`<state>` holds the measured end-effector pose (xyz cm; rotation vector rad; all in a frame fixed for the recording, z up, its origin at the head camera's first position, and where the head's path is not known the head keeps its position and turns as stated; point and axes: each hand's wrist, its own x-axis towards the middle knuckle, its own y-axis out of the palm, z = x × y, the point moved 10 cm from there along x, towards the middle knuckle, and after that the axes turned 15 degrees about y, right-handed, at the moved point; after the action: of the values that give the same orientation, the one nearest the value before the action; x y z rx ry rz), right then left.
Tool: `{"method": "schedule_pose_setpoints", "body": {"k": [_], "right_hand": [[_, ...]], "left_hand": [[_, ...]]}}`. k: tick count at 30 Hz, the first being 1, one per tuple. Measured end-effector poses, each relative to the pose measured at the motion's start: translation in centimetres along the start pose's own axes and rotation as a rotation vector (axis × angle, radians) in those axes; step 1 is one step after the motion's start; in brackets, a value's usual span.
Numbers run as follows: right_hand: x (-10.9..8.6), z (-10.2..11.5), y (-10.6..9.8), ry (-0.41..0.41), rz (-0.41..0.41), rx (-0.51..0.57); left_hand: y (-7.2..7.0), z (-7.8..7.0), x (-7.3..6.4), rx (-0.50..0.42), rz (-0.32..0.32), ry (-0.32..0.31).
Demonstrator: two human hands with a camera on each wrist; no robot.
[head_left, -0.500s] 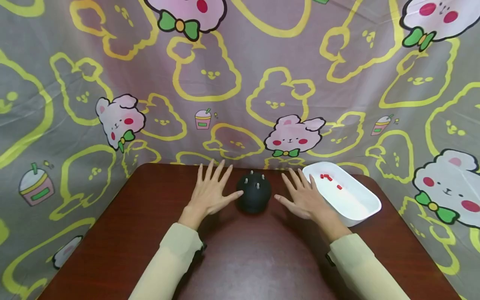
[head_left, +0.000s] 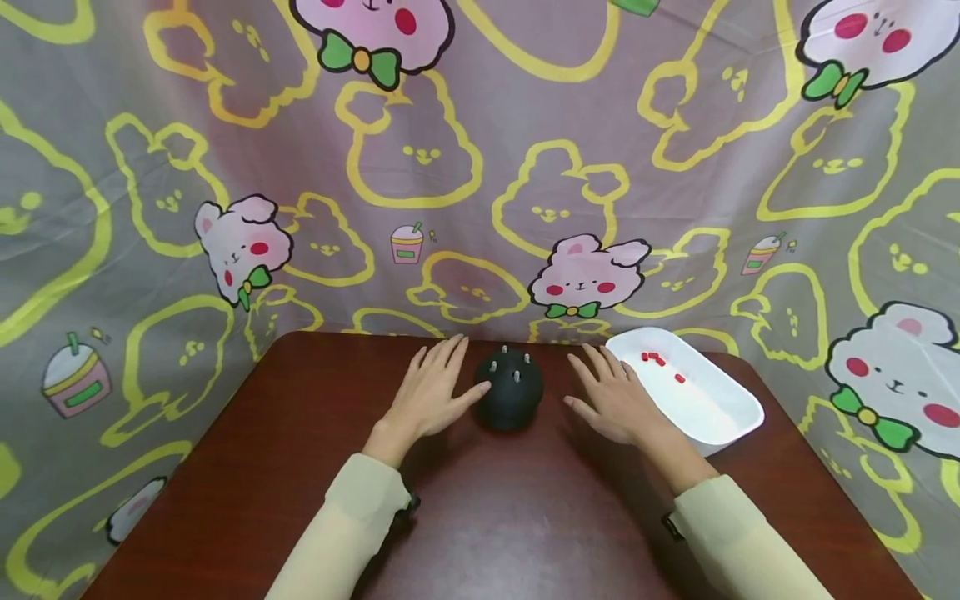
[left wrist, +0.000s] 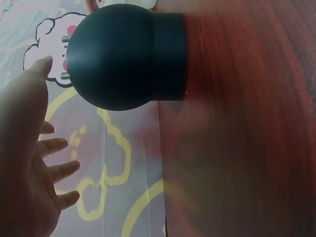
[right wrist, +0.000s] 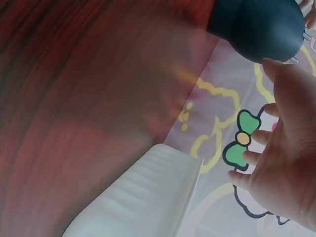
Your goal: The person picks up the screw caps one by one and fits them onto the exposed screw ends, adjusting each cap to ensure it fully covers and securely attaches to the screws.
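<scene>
Left grip (head_left: 429,400), right grip (head_left: 618,404): fingers extended, nothing held. Black round stand (head_left: 508,406) with metal pins (head_left: 517,377) between them, far centre of surface (head_left: 495,517). White tray (head_left: 708,414) far right, red pieces (head_left: 679,378) inside.

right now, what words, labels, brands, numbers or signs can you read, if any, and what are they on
None readable: no text shows on the black domed object, white tray, red pieces or table.
Green patches on the backdrop's printed cups: any lettering is too small to read.
</scene>
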<state>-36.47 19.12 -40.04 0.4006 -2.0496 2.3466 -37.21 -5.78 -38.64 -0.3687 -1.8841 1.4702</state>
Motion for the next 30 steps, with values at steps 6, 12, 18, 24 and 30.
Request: {"method": "schedule_pose_setpoints", "body": {"k": [6, 12, 18, 24, 30], "right_hand": [[-0.6, 0.3, -1.4, -0.049, -0.044, -0.001], [-1.1, 0.1, -2.6, -0.089, -0.075, -0.028], [-1.6, -0.1, -3.7, -0.14, -0.099, -0.036], [-1.9, -0.9, -5.3, -0.139, -0.054, -0.012], [-1.4, -2.0, -6.9, -0.122, -0.024, -0.042]], "left_hand": [[0.8, -0.7, 0.3, -0.095, 0.003, 0.002], [2.2, -1.7, 0.9, -0.211, 0.023, 0.012], [3.4, -2.4, 1.1, -0.31, 0.029, -0.009], [4.4, -2.8, 1.4, -0.328, 0.04, -0.002], [5.0, -2.7, 1.7, -0.327, 0.051, -0.009]]}}
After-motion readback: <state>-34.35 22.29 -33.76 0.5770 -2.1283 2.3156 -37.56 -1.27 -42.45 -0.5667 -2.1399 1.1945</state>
